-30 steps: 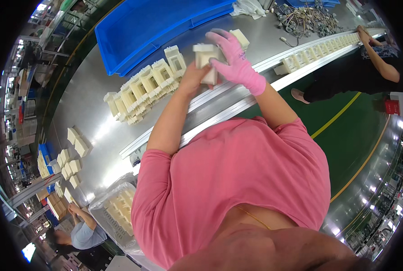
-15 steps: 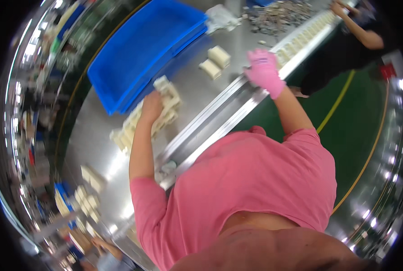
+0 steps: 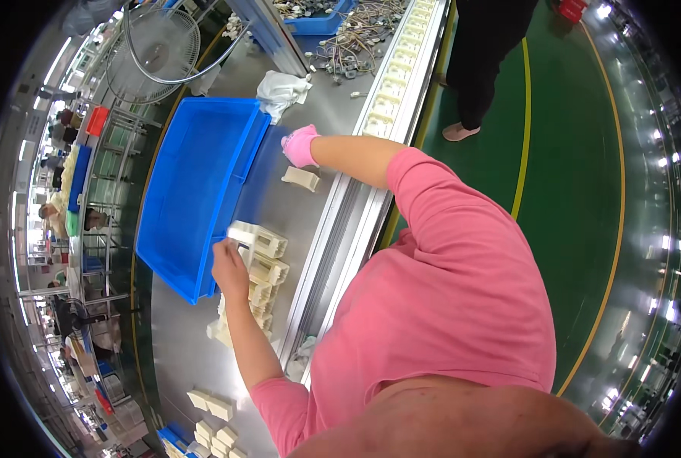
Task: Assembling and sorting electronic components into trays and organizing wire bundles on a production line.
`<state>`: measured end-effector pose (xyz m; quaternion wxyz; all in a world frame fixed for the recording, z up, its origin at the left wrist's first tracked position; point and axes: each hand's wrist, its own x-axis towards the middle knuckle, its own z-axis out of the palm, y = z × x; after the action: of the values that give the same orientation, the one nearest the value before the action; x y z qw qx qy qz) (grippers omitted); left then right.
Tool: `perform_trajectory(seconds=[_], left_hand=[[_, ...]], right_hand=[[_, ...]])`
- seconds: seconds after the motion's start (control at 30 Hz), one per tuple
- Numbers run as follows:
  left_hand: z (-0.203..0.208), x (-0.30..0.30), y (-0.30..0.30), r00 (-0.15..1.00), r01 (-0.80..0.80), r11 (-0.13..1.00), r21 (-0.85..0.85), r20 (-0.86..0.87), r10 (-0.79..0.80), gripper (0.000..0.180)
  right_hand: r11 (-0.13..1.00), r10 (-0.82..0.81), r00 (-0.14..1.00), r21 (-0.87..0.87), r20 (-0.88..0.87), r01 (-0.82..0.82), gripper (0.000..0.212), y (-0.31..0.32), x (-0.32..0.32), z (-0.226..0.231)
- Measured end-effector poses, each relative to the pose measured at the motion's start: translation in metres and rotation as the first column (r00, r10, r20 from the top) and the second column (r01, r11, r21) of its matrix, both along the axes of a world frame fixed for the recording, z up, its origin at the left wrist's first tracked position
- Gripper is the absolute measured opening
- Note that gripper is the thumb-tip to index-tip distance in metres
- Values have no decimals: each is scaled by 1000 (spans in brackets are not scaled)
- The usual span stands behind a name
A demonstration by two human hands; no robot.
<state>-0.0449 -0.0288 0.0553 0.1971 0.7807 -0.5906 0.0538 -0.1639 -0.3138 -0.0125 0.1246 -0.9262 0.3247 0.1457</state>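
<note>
My left hand [image 3: 231, 269], bare, is closed at the end of a row of cream plastic housings [image 3: 262, 290]. Its fingers pinch the edge of a pale plastic housing [image 3: 242, 235], slightly blurred. My right hand [image 3: 300, 146], in a pink glove, is curled over the metal table just beyond a single cream block [image 3: 300, 179]. Its fingers are mostly hidden, and whatever lies under them cannot be made out. A large blue bin [image 3: 191, 191] stands to the left of both hands, with bare plastic showing inside.
A metal conveyor channel [image 3: 333, 229] runs along my right, carrying cream housings [image 3: 386, 99] at its far end. Beyond the bin lie a white cloth [image 3: 283, 91] and a heap of wired parts [image 3: 359, 38]. More cream blocks [image 3: 214, 435] sit near left. Someone stands [image 3: 482, 61] beyond the conveyor.
My view has turned. My right hand has gone from the conveyor edge to the two loose blocks, only one of which now shows. My left hand has shifted to the row's far end.
</note>
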Motion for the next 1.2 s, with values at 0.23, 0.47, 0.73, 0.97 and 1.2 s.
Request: perform_trajectory(seconds=[0.23,0.47,0.73,0.97,1.2], left_hand=[[-7,-41,-26,396,-454,815,-361,-901,-179,21],[-78,-39,-28,-131,-549,833,-64,-978,-162,20],[-38,-80,-36,17,-444,887,-124,-991,-129,39],[-53,-72,-31,324,-435,865,-248,-940,-107,52],[-49,-73,-30,116,-351,877,-329,-944,-308,48]], right_hand=[[997,-19,999,-73,45,22,38,11,-11,9],[934,0,741,266,671,-241,22,29,-37,55],[771,-138,738,540,660,-338,26,119,-48,75],[939,-13,468,172,883,-297,46,158,-46,52],[931,23,489,159,872,-329,46,161,-48,54]])
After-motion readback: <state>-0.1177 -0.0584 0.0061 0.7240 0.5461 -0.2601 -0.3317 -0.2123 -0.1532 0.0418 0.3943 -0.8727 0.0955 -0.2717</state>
